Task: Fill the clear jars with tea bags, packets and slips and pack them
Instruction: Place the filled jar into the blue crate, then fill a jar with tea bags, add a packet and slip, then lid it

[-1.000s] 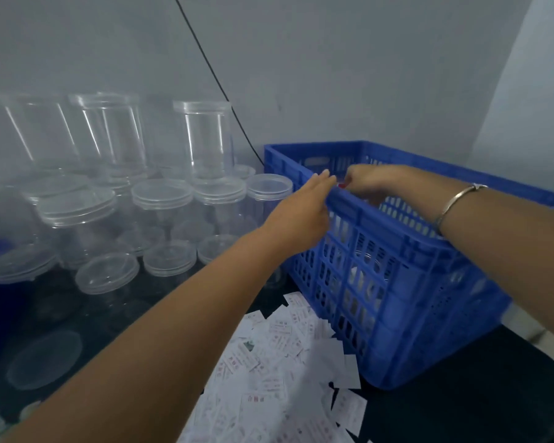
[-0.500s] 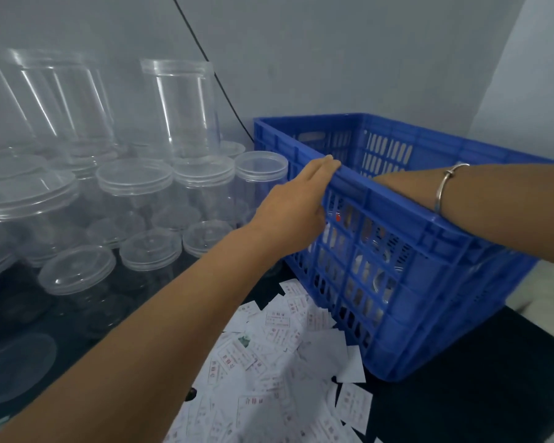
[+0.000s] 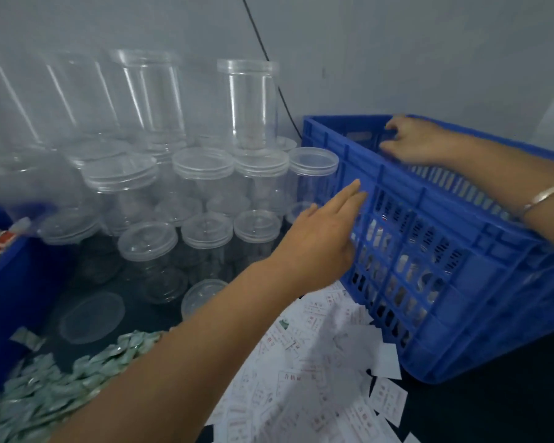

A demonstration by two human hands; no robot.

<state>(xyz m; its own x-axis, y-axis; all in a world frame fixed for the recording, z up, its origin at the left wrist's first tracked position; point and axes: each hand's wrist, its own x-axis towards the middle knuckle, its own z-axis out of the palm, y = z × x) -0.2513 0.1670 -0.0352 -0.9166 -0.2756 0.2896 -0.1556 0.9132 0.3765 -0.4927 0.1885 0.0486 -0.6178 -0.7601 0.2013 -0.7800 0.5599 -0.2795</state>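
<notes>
A blue slotted crate (image 3: 461,282) stands at the right on the dark table, with shiny things showing through its side slots. My left hand (image 3: 320,238) is flat and open beside the crate's left wall, fingers stretched toward it. My right hand (image 3: 416,140) rests on the crate's far rim, fingers curled over the edge; a metal bangle circles that wrist. Stacked clear jars (image 3: 202,193) with lids fill the left and back. White printed slips (image 3: 317,372) lie scattered in front of the crate. Pale green packets (image 3: 55,385) are heaped at bottom left.
A second blue bin (image 3: 4,282) sits at the far left with a red and white packet at its rim. Loose clear lids (image 3: 92,316) lie on the table. A black cable (image 3: 269,68) runs down the grey wall behind the crate.
My right hand came up out of the crate and moved to its far rim. My left hand slid off the near rim, down beside the wall. The view tilted down, showing the green packets.
</notes>
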